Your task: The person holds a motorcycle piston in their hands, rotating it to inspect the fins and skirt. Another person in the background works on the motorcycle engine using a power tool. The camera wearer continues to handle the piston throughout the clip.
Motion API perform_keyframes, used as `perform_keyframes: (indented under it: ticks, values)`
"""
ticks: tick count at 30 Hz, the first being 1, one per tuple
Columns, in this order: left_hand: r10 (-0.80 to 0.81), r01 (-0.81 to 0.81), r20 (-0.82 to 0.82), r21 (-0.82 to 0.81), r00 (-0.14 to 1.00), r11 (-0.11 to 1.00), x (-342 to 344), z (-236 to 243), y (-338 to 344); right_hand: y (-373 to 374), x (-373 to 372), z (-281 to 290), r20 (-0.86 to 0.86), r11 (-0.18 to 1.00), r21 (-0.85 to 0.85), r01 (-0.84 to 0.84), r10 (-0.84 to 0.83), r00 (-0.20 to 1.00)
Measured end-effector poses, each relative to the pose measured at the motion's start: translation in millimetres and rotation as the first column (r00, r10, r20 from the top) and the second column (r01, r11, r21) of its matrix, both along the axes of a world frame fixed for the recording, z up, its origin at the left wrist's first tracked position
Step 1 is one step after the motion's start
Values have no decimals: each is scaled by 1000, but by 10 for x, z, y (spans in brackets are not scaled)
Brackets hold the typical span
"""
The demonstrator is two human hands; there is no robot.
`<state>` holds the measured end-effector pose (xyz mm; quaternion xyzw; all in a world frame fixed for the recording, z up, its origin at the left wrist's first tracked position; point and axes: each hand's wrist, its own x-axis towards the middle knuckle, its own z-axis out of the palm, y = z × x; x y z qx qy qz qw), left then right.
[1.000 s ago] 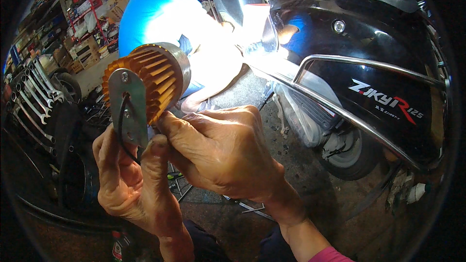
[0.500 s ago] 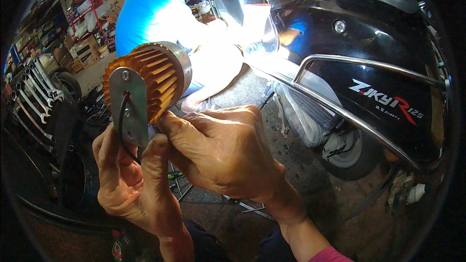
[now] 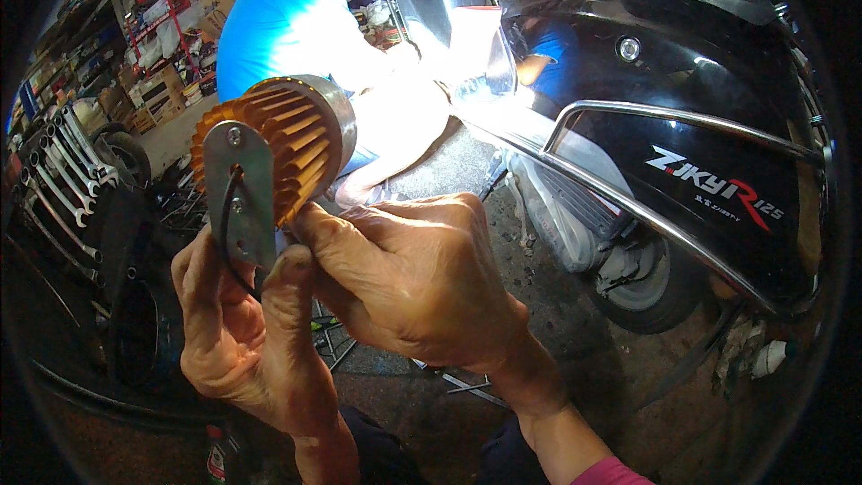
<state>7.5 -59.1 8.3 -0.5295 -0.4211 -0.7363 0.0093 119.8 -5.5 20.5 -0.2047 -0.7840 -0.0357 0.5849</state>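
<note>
A lamp point(image 3: 278, 139) with a finned gold heat sink, a silver rim and a flat metal bracket point(image 3: 244, 233) points away from me, with bright light on the far side. A black cable loops from a hole in the bracket. My left hand point(image 3: 247, 332) is closed round the bracket's lower end and cable, thumb upright. My right hand point(image 3: 409, 283) is pinched just right of it, at the lamp's underside; what its fingertips hold is hidden behind the fingers.
A person in a blue top point(image 3: 256, 18) bends ahead in the glare beside a black scooter point(image 3: 682, 81) with chrome side rails. Left are a row of wrenches point(image 3: 81, 180), a wheel and cluttered shelves point(image 3: 144, 9). Tools point(image 3: 462, 386) lie on the floor below.
The lamp and bracket have shifted very slightly upward. The person in blue has moved a little. My hands keep nearly the same position and grip.
</note>
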Motion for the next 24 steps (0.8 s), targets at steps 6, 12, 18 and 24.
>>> perform_keyframes:
  ticks: [6,12,18,24]
  values:
    - [-12,13,29,-9,999,1000,25,1,-7,2,11,-6,-17,1000,0,12,-12,1000]
    - [12,-12,27,-8,1000,1000,53,6,6,-9,27,8,-34,1000,-1,22,-22,999]
    - [20,-20,24,-5,1000,1000,59,11,5,4,-1,-10,-51,1000,-1,28,-28,998]
    - [-1,2,45,-22,999,1000,22,5,1,19,-11,-23,-68,999,-2,34,-34,997]
